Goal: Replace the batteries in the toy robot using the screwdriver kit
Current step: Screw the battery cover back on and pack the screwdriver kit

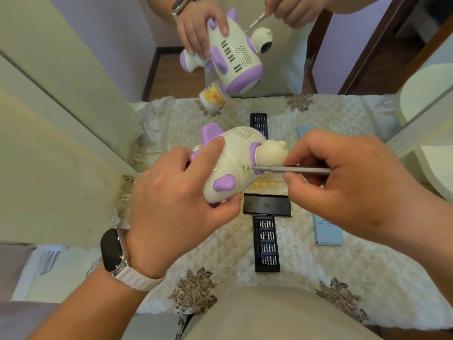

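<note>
A cream and purple toy robot [230,165] is held up above the table, lying on its side with its round head pointing right. My left hand [176,192] grips its body, index finger over the top and thumb under the bottom. My right hand [343,177] pinches a thin grey metal screwdriver [291,169] between thumb and fingers. The screwdriver lies level, its tip set in a screw hole on the toy's side panel. The black tray of screwdriver bits [266,242] lies open on the table below the toy.
A quilted cream cloth [318,266] with brown flowers covers the table. The kit's black lid [267,204] lies above the tray and a light blue box [327,229] to the right. A mirror [355,57] at the back reflects the toy and both hands.
</note>
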